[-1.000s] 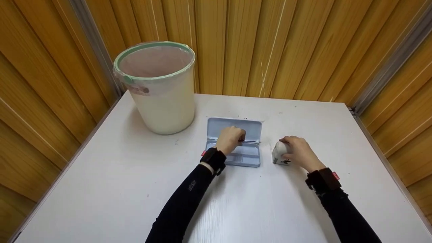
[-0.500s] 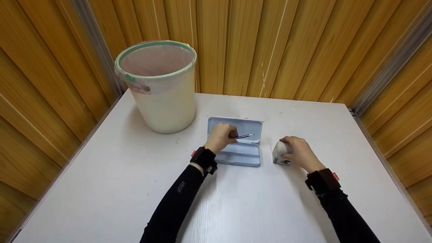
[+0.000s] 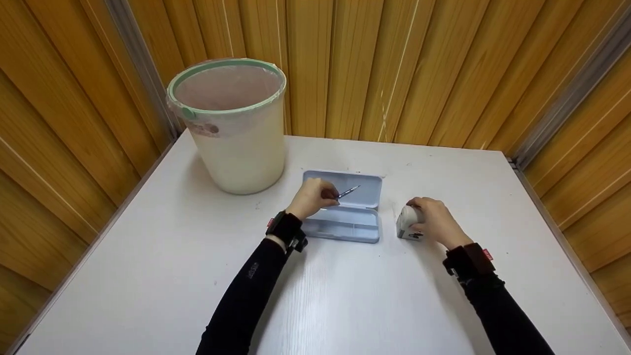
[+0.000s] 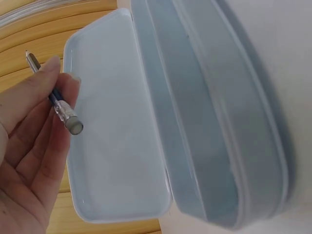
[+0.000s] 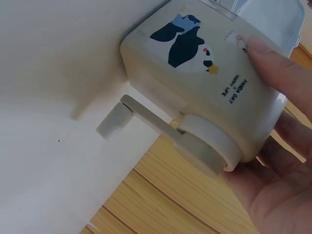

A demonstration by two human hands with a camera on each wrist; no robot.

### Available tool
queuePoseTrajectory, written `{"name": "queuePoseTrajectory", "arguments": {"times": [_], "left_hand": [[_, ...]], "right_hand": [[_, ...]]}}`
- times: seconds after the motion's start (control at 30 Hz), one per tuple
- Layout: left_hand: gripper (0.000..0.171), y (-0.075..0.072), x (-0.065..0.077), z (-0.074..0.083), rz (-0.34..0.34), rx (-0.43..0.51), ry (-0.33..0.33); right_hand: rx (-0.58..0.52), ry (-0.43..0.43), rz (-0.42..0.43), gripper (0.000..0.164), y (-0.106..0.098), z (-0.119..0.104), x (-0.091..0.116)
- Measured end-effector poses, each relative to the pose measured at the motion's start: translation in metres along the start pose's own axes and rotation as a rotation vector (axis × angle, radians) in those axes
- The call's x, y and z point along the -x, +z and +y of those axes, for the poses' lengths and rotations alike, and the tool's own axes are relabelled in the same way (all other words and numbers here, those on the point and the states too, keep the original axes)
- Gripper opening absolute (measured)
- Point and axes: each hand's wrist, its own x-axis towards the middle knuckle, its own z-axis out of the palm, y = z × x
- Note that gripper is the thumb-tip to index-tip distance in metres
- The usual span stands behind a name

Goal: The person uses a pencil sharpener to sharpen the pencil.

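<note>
My left hand [image 3: 312, 198] pinches a pencil [image 4: 62, 109] between thumb and fingers, above the open light-blue pencil case [image 3: 342, 237]. A grey eraser in a silver band caps one end of the pencil, whose body is dark blue. The case lies on the table with its lid [image 4: 114, 112] folded back, its tray [image 3: 366, 232] split by low dividers. To the right, my right hand [image 3: 436, 223] grips a cream pencil sharpener [image 5: 195, 78] from above and behind. Panda pictures decorate the sharpener, and a crank handle [image 5: 151, 117] sticks out of it.
A tall cream bucket [image 3: 241, 153] with a green rim and a plastic liner stands at the back left of the white table [image 3: 335, 301]. Wood-look panels [image 3: 355, 69] close off the back and both sides.
My left hand has lifted the pencil out of the case and moved left and slightly up, the pencil's free end now tilting upward. The right hand keeps its grip on the sharpener.
</note>
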Motion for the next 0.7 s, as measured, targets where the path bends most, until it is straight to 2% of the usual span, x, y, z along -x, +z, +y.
{"name": "queuePoseTrajectory", "arguments": {"times": [0.13, 0.3, 0.4, 0.53, 0.7], "left_hand": [[0.015, -0.004, 0.002, -0.004, -0.028, -0.042, -0.027], [0.013, -0.004, 0.003, -0.007, -0.07, -0.206, -0.053], [0.012, -0.002, 0.003, -0.007, -0.107, -0.324, -0.059], [0.012, 0.004, 0.002, -0.008, -0.147, -0.449, -0.068], [0.01, 0.01, 0.001, -0.01, -0.142, -0.536, -0.049]], "right_hand": [[-0.021, 0.04, -0.058, 0.048, -0.003, -0.002, -0.003], [-0.035, 0.091, -0.093, 0.06, -0.006, -0.011, -0.008], [-0.023, 0.057, -0.045, 0.066, -0.003, -0.022, -0.008], [-0.021, -0.032, 0.03, 0.068, 0.009, -0.041, -0.007], [-0.023, -0.087, 0.005, 0.071, 0.027, -0.059, -0.009]]}}
